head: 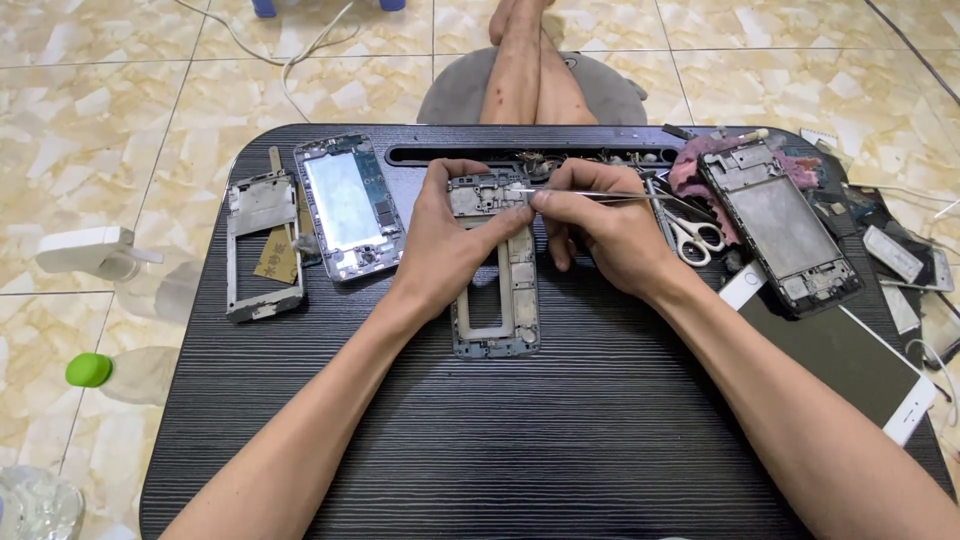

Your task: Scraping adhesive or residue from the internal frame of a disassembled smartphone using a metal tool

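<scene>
A grey phone mid-frame [497, 300] with a rectangular cut-out lies upright on the black lap table [500, 440]. My left hand [450, 235] grips its upper part, thumb and fingers around the top. My right hand [605, 235] pinches thin metal tweezers [590, 194], whose tip touches the top of the frame near my left fingers.
An opened phone body [350, 205] and another bare frame [262, 245] lie at the left. At the right sit small scissors [695, 237], a stripped phone chassis [785, 228], a white phone screen [850, 360] and loose parts. A person's legs [525, 60] rest beyond the table.
</scene>
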